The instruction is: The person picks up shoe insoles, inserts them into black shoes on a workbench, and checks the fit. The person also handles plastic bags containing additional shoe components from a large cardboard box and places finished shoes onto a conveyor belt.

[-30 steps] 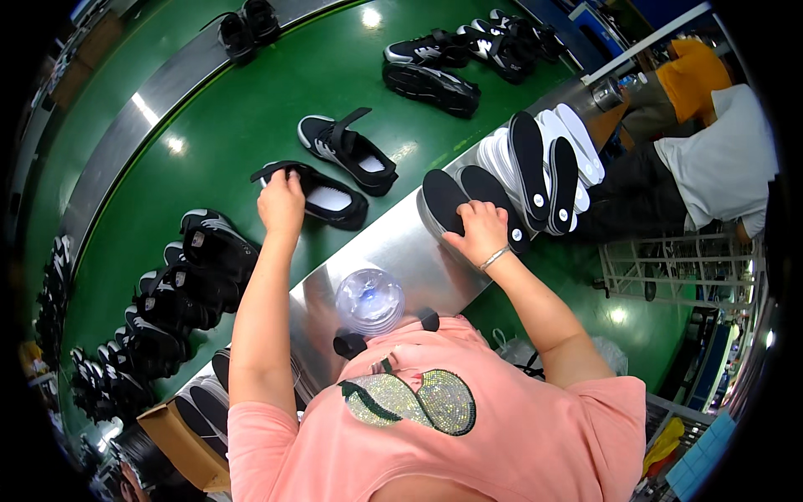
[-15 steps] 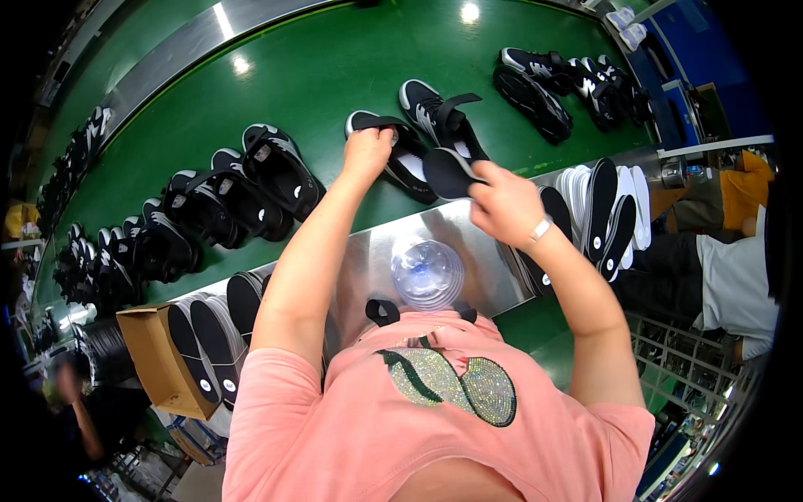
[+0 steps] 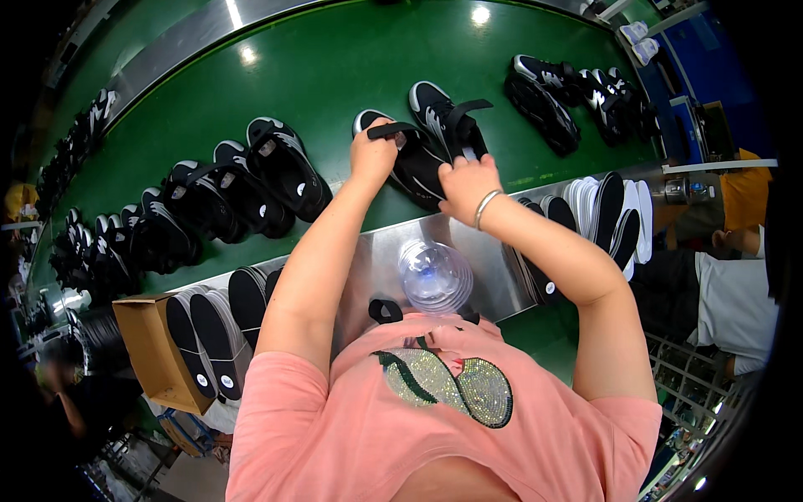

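Note:
A black shoe (image 3: 417,186) with a grey toe stands on the green bench, its toe pointing away from me. My left hand (image 3: 373,156) is closed on its strap and tongue, at the front of the opening. My right hand (image 3: 473,187) has curled fingers at the heel end of the opening, holding a black insole that has gone into the shoe. The insole is mostly hidden by the shoe and my fingers. Just to the right lies a second black shoe (image 3: 432,110), its strap folded back and a pale inside showing.
More black shoes (image 3: 288,171) line the bench at left, and others (image 3: 544,105) at right. Stacked insoles (image 3: 219,339) stand by a cardboard box (image 3: 155,356); more insoles (image 3: 609,201) stand at right. Clear plastic bowls (image 3: 435,276) sit before me. A person (image 3: 736,293) is at far right.
My right hand has moved left and brought the insole from above the second shoe into the first shoe's opening. My left hand keeps its hold at the strap.

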{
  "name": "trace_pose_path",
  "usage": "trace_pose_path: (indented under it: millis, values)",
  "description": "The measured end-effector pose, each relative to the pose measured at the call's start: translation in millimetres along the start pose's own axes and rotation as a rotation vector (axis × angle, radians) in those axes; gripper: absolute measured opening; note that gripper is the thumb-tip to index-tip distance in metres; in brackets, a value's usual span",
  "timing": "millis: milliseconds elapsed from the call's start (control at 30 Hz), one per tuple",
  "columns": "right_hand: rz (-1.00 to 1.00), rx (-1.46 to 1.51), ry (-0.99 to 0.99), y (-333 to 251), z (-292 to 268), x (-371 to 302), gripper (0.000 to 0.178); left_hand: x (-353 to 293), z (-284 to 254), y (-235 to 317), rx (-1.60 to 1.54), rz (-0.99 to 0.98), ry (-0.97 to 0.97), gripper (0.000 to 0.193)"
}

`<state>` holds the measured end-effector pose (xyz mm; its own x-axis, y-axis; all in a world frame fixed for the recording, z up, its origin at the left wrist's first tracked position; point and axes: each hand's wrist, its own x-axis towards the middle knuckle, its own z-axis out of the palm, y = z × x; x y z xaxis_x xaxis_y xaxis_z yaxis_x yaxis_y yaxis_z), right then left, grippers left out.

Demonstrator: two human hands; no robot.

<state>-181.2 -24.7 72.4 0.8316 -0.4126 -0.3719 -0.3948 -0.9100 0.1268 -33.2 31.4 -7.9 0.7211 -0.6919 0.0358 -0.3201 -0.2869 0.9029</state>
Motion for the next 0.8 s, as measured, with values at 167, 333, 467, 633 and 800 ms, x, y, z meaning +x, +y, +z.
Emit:
trace_pose_path:
  millis: [167, 333, 467, 633, 800]
  values:
    - [-0.187, -0.017, 0.092, 6, 4, 10, 0.016, 1, 5, -4, 0.071, 0.017, 0.011, 0.015]
    - [-0.202, 0.067, 0.087, -13, 31, 43, 0.013, 0, 2, -7, 0.003, -0.016, -0.012, 0.015]
    - [-0.191, 0.080, -0.206, -20, 23, 67, 0.016, -1, -4, -5, -0.161, -0.106, -0.033, 0.015]
    - [-0.352, -0.065, -0.525, -24, 13, 92, 0.021, 0, -3, -6, -0.134, -0.120, -0.058, 0.018]
    - [-0.261, -0.065, -0.497, -30, 16, 88, 0.023, 1, -1, -17, -0.107, -0.093, -0.027, 0.019]
